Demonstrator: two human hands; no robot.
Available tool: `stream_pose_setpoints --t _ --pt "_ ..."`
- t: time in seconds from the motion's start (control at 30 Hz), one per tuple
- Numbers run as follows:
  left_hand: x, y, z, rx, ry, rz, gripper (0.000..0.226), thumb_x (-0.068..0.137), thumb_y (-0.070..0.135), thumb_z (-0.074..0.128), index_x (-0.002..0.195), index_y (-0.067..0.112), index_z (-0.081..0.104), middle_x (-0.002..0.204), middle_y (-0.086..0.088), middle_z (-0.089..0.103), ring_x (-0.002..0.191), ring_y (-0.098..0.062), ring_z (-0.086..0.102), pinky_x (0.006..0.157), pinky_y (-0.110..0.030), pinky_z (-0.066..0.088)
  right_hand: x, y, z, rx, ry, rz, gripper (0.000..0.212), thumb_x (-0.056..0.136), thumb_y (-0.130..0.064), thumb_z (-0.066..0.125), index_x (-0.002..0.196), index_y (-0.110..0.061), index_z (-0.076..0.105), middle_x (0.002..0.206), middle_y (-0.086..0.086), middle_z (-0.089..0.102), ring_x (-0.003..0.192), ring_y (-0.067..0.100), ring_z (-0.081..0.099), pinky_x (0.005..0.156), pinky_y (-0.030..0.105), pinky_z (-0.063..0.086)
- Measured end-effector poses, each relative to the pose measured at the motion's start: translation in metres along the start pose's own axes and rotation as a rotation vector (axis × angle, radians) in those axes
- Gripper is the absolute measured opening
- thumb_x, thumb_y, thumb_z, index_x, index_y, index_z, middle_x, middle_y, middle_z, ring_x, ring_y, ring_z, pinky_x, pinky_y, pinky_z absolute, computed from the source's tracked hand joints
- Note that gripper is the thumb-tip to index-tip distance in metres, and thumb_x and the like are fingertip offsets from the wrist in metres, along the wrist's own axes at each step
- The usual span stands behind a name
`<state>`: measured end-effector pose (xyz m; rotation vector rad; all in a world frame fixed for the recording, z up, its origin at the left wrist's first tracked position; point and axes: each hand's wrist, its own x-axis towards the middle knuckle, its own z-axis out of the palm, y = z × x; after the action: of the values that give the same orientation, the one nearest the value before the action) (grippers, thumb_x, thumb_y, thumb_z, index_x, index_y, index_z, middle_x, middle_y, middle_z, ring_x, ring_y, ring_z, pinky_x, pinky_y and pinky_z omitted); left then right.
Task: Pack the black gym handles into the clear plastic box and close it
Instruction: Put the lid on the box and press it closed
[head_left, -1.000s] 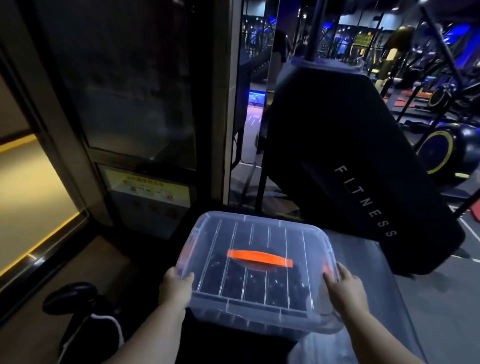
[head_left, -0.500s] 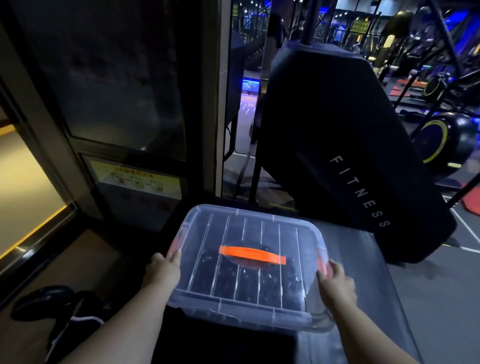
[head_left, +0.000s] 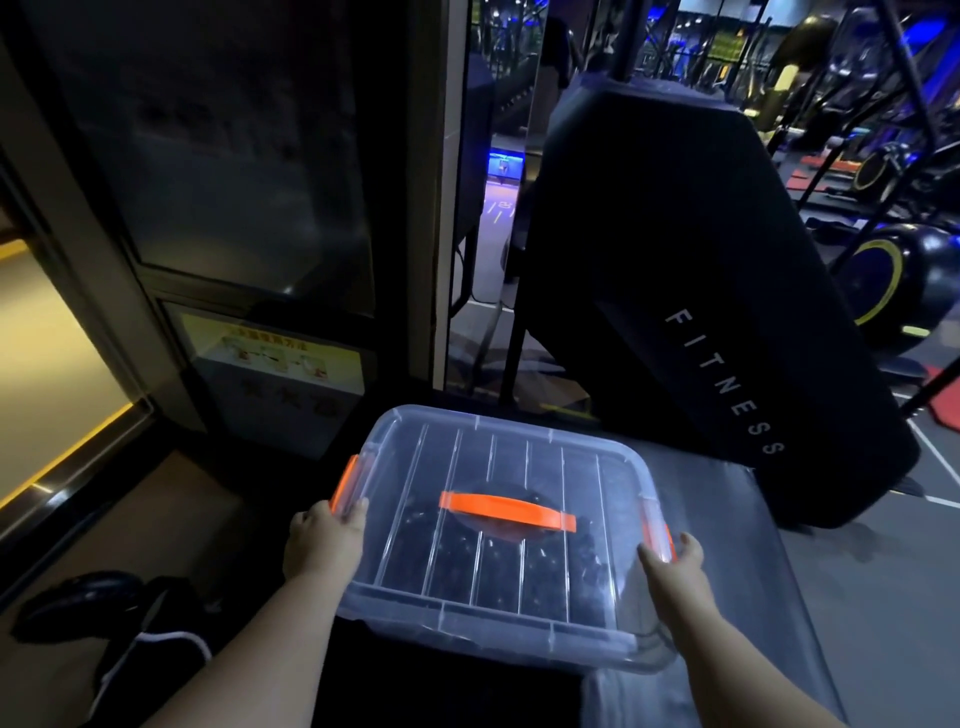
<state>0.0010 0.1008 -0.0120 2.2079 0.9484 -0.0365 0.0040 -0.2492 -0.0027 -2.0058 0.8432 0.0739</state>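
Black machine housing (head_left: 675, 270), slanted, white "FITNESS" lettering (head_left: 724, 382) down its side; lower end touches a grey surface (head_left: 789, 597). Left of it: dark glass door (head_left: 223, 156) in a metal frame, yellow label (head_left: 275, 358) on the panel below, print too blurred to read; warm-lit panel (head_left: 47, 353) at far left. Far right: exercise bike with yellow-rimmed wheel (head_left: 883, 280); small blue-lit screen (head_left: 504, 166) in the background; bottom left, a black rounded object (head_left: 78, 597) beside a white cord (head_left: 156, 644).
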Motion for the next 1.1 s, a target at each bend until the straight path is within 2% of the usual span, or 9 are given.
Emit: stream_pose_setpoints --t 0.1,0.17,0.23,0.4,0.6,0.73,0.87,1.03,1.1 --pt "-0.002 0.001 -0.002 -0.014 -0.014 0.015 0.050 0.092 0.049 0.047 0.118 0.007 0.050 0.115 -0.016 0.053 0.093 -0.035 0.056 0.069 -0.035 0.041 -0.003 -0.003 -0.002 -0.043 0.027 -0.019 0.065 0.091 -0.022 0.059 0.147 -0.010 0.029 0.138 0.024 0.046 0.121 0.039 0.048 0.094 0.037 0.037" --pt "-0.002 0.000 -0.003 0.002 -0.018 0.028 0.046 0.092 0.050 0.046 0.113 0.009 0.050 0.099 -0.010 0.057 0.079 -0.029 0.056 0.063 -0.033 0.042 -0.006 -0.005 -0.003 -0.062 0.029 -0.031 0.060 0.091 -0.023 0.059 0.144 -0.009 0.033 0.133 0.025 0.047 0.117 0.039 0.049 0.087 0.036 0.037" --pt "-0.002 -0.001 -0.003 0.025 0.003 0.035 0.042 0.093 0.050 0.044 0.109 0.012 0.049 0.092 -0.006 0.055 0.075 -0.026 0.054 0.061 -0.032 0.041 -0.008 -0.006 -0.002 -0.077 0.033 -0.026 0.054 0.091 -0.024 0.058 0.139 -0.008 0.039 0.127 0.025 0.050 0.111 0.038 0.051 0.079 0.034 0.033" --pt "-0.003 -0.002 0.000 0.083 0.081 0.108 0.033 0.094 0.047 0.044 0.100 0.015 0.050 0.091 -0.007 0.058 0.075 -0.027 0.055 0.065 -0.033 0.046 -0.008 -0.008 -0.001 -0.162 0.039 -0.041 0.044 0.090 -0.028 0.057 0.127 -0.004 0.048 0.115 0.026 0.054 0.095 0.036 0.050 0.078 0.036 0.036" --pt "-0.001 -0.003 0.002 0.086 0.085 0.125 0.033 0.094 0.048 0.043 0.102 0.016 0.049 0.092 -0.007 0.056 0.075 -0.027 0.055 0.063 -0.033 0.043 -0.009 -0.008 -0.002 -0.116 0.014 -0.058 0.042 0.092 -0.024 0.055 0.128 -0.005 0.045 0.094 0.012 0.051 0.079 0.029 0.047 0.072 0.033 0.036" --pt "0.002 -0.005 0.005 0.075 0.070 0.135 0.033 0.094 0.049 0.042 0.100 0.017 0.047 0.087 -0.007 0.060 0.073 -0.028 0.059 0.064 -0.035 0.049 -0.010 -0.008 -0.003 -0.128 0.013 -0.079 0.040 0.093 -0.025 0.053 0.128 -0.007 0.044 0.092 0.010 0.051 0.077 0.027 0.046 0.070 0.033 0.032" --pt "0.003 -0.008 0.006 0.055 0.068 0.138 0.032 0.094 0.048 0.042 0.099 0.017 0.046 0.082 -0.007 0.058 0.069 -0.026 0.058 0.058 -0.032 0.046 -0.009 -0.006 -0.002 -0.182 0.018 -0.085 0.039 0.094 -0.030 0.052 0.127 -0.010 0.044 0.090 0.008 0.054 0.074 0.027 0.049 0.070 0.034 0.035" --pt "0.002 -0.005 0.006 0.060 0.070 0.152 0.031 0.094 0.047 0.042 0.098 0.017 0.046 0.080 -0.005 0.057 0.067 -0.024 0.057 0.057 -0.031 0.046 -0.009 -0.003 0.000 -0.304 0.053 -0.096 0.041 0.094 -0.037 0.047 0.131 -0.019 0.042 0.111 0.012 0.062 0.098 0.035 0.057 0.075 0.035 0.036" --pt "0.002 -0.004 0.005 0.064 0.071 0.147 0.030 0.094 0.048 0.042 0.099 0.018 0.045 0.081 -0.005 0.057 0.068 -0.025 0.058 0.060 -0.034 0.050 -0.009 -0.003 0.000 -0.319 0.045 -0.099 0.040 0.095 -0.037 0.046 0.130 -0.018 0.042 0.111 0.013 0.062 0.096 0.035 0.057 0.073 0.035 0.035"
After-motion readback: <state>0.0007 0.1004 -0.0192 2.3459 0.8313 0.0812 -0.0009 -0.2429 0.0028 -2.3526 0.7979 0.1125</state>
